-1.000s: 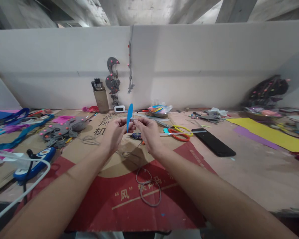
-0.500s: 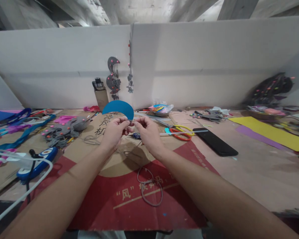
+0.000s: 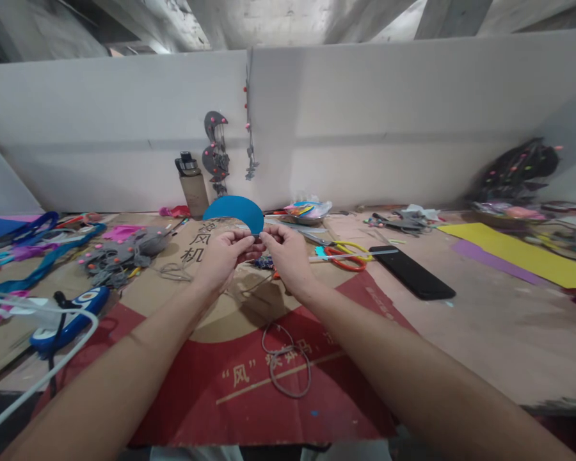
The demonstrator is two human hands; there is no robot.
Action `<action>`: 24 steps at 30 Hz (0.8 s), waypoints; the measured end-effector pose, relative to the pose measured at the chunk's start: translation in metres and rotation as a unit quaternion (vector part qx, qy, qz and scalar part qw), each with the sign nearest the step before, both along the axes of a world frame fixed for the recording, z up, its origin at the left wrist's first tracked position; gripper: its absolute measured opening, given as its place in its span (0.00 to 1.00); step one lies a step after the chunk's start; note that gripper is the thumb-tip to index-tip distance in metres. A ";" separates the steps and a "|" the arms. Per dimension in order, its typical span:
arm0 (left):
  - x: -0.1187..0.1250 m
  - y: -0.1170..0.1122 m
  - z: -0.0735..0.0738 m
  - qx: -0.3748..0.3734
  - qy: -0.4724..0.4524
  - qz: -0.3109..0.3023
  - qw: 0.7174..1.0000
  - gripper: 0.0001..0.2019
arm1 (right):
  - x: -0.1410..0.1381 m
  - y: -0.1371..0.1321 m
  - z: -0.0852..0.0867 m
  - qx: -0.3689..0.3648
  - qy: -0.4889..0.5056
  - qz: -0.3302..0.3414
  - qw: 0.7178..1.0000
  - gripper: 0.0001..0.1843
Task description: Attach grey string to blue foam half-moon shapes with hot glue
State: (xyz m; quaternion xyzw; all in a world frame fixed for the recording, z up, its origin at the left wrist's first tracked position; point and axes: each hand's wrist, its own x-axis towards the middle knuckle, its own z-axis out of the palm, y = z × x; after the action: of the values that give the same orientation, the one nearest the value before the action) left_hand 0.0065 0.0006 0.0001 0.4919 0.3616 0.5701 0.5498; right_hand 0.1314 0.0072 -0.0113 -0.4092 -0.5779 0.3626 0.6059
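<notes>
A flat blue crescent-shaped piece (image 3: 235, 209) is held up over the middle of the table, its curved body standing beyond my fingers. My left hand (image 3: 224, 254) is closed in a pinch at the crescent's lower tip. Thumb and fingers of my right hand (image 3: 287, 254) pinch at the same tip, almost touching the left fingertips. Anything small between the fingertips is hidden. Thin grey cord (image 3: 290, 371) lies looped on the red and brown cardboard (image 3: 269, 422) below, and a strand runs up under my right hand. A small orange bit shows by that hand's lower edge.
Scissors (image 3: 348, 257) with red and yellow handles and a black phone (image 3: 413, 274) lie to the right. Grey pieces with coloured beads (image 3: 120, 256) are at left, near a white cable (image 3: 93, 326). A bottle (image 3: 192, 189) stands by the back wall.
The blue crescent has shifted slightly right and tilted, its tip now between both hands' fingertips. An orange bit has come into sight below my right hand. The view has moved a little.
</notes>
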 end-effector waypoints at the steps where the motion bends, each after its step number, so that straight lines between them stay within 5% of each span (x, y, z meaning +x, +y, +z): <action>1: 0.000 0.000 0.000 0.003 -0.001 -0.002 1.000 0.08 | 0.000 0.000 0.000 0.003 -0.001 -0.003 1.000 0.10; 14: -0.022 0.020 -0.001 0.037 -0.030 0.113 0.992 0.06 | -0.004 0.004 -0.011 -0.009 -0.113 0.028 0.993 0.12; 20: -0.032 0.026 0.004 0.067 -0.094 0.145 0.983 0.04 | 0.033 0.007 0.000 0.014 -0.187 -0.082 0.979 0.09; 24: -0.032 0.025 0.006 0.094 -0.112 0.136 0.980 0.05 | 0.056 -0.005 -0.012 -0.014 -0.339 -0.071 0.938 0.14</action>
State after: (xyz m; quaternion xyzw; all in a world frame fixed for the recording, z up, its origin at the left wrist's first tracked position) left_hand -0.0252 0.0254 0.0063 0.4204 0.3063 0.7224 0.4555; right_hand 0.1878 0.0027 -0.0235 -0.5560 -0.7133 0.1668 0.3928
